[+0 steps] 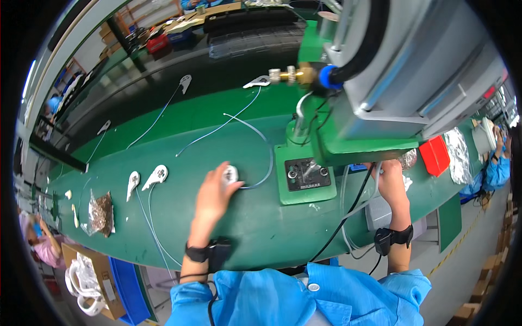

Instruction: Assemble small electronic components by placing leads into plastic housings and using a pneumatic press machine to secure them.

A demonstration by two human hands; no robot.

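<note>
My left hand [211, 196] lies on the green worktop, with thumb and fingers around a white rounded plastic piece [231, 174]. From that piece a thin pale-blue cable [270, 157] curves up and back over the bench. To its right stands a green bench press [285, 196], its base carrying a dark metal fixture plate [308, 175] beneath the head. My right hand [389, 173] is at the right side of the press, close to grey tubes and a black cable [356, 201]. The press head and the tubes hide its fingertips, so I cannot make out what they hold.
Two white plastic pieces with cables [156, 176] lie left of my left hand, near a clear bag of small brown parts [101, 213]. Beyond, a dark conveyor belt [144, 89] carries similar pieces. A red bin [434, 156] stands right. A grey pedal-like box [379, 213] is near my right forearm.
</note>
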